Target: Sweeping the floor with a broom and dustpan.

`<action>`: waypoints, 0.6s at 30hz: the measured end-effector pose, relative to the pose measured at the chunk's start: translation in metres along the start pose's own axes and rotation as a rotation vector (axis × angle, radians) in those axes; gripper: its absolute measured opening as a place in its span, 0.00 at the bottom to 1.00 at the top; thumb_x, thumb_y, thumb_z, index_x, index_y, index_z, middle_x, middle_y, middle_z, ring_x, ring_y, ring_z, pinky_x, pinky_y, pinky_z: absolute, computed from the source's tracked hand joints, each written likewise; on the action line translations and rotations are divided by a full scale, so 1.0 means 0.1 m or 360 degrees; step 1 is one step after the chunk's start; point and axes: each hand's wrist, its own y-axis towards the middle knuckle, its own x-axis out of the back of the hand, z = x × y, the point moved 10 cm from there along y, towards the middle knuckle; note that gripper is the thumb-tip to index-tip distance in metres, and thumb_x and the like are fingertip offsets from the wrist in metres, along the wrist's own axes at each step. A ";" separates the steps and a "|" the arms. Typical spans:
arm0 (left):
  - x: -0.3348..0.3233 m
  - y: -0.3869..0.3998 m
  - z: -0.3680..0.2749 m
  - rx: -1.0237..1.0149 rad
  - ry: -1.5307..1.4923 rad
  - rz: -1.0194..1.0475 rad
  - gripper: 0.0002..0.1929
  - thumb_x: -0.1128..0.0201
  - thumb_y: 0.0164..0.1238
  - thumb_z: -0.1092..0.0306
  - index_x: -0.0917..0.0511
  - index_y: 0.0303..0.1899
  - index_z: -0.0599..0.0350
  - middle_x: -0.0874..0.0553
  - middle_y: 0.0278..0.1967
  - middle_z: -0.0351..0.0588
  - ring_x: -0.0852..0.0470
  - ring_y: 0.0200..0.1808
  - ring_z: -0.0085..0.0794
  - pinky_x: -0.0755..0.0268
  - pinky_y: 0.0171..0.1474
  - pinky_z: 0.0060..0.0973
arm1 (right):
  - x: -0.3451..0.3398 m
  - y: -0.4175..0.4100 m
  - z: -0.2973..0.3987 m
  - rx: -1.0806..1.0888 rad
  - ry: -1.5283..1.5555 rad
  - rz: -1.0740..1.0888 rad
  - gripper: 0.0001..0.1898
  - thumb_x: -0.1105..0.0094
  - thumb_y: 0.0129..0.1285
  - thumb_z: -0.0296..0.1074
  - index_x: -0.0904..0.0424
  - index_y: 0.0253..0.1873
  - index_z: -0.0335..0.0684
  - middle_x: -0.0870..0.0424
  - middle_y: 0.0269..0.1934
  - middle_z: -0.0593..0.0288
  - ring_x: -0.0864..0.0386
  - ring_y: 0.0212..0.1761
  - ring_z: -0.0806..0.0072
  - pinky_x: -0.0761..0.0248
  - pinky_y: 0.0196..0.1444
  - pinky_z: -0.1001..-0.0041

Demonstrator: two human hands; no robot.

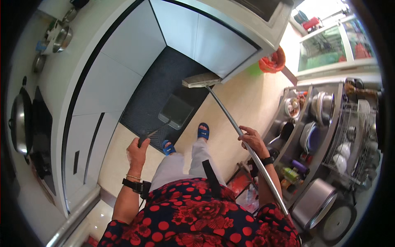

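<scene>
My left hand (137,154) is closed around the dark handle of a dustpan (178,108). The pan, dark and flat with a pale rim, is over a black floor mat (160,77); I cannot tell whether it touches the mat. My right hand (253,141) holds the silver pole of a broom (226,112), which slants from beside my right forearm down to the floor. At its far end, the wide broom head (201,80) with pale bristles lies over the mat's right edge, beside the cabinet corner. My feet, in blue slides (203,132), stand near the mat's lower edge.
White cabinets (129,61) border the mat on the left and far sides. On the left counter sits a lidded wok (21,123). A bin with a red bag (273,61) stands past the cabinet corner. Shelves (297,129) with pots and bowls line the right.
</scene>
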 end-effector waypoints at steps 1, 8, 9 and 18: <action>0.03 -0.03 0.03 -0.0030 0.0010 0.0010 0.19 0.31 0.59 0.54 0.24 0.26 0.63 0.23 0.19 0.51 0.27 0.21 0.35 0.34 0.28 0.34 | -0.06 -0.12 -0.13 0.0046 0.0059 0.0019 0.30 0.42 0.58 0.29 0.35 0.67 0.29 0.20 0.33 0.59 0.28 0.22 0.81 0.35 0.24 0.79; 0.29 0.07 0.04 -0.0346 0.0039 0.0184 0.19 0.30 0.58 0.56 0.26 0.25 0.63 0.24 0.18 0.51 0.30 0.19 0.34 0.35 0.26 0.33 | -0.42 -1.25 -0.91 -0.0139 0.0208 -0.0304 0.32 0.38 0.54 0.28 0.34 0.66 0.30 0.21 0.30 0.60 0.25 0.24 0.77 0.33 0.24 0.77; 0.32 0.06 0.01 -0.0396 0.0043 0.0210 0.19 0.30 0.58 0.56 0.26 0.25 0.63 0.25 0.18 0.51 0.30 0.19 0.35 0.36 0.26 0.34 | -0.45 -1.41 -0.92 -0.0097 0.0235 -0.0338 0.32 0.38 0.54 0.27 0.34 0.66 0.30 0.22 0.30 0.61 0.25 0.25 0.77 0.33 0.24 0.77; 0.17 -0.11 -0.56 -0.0586 0.0200 0.0350 0.17 0.30 0.56 0.57 0.24 0.27 0.63 0.25 0.17 0.52 0.28 0.18 0.36 0.36 0.25 0.33 | 0.51 -1.38 -0.90 0.0091 0.0469 -0.0705 0.35 0.40 0.53 0.21 0.39 0.68 0.26 0.23 0.25 0.60 0.27 0.16 0.76 0.35 0.15 0.77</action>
